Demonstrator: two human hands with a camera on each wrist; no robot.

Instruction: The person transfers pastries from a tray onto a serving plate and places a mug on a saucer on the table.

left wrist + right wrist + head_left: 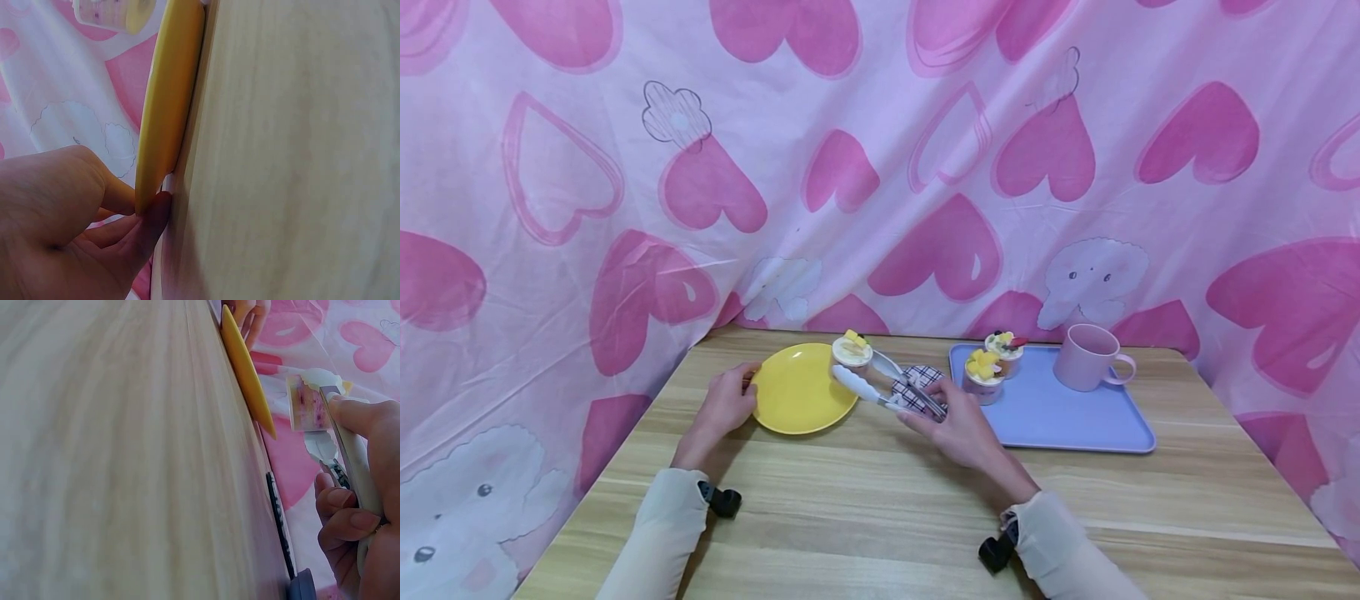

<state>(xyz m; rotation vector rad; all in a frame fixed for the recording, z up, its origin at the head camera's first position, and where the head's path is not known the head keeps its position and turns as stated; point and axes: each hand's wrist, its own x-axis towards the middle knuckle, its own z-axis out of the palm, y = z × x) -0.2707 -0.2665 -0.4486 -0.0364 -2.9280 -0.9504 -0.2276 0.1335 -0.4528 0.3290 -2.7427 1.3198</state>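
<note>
My left hand (pixel 727 402) pinches the left rim of a round yellow plate (pixel 805 404); in the left wrist view the thumb lies over the edge and fingers under it. With my right hand (pixel 961 427) I hold metal tongs (pixel 927 398) with pale, scalloped tips. Between those tips is a small clear dessert cup (pixel 852 353), topped with cream and yellow fruit cubes. In the right wrist view the cup (pixel 307 407) shows pink and cream layers and is raised above the plate's level. From the head, it overlaps the plate's right rim.
A blue tray (pixel 1067 425) lies on the right, bearing two more fruit-topped dessert cups (pixel 982 379) at its left end and a pink mug (pixel 1084 358). Between plate and tray lies a black-and-white checked cloth (pixel 917 379). A pink heart-print curtain (pixel 842 250) hangs behind the wooden table (pixel 850 517).
</note>
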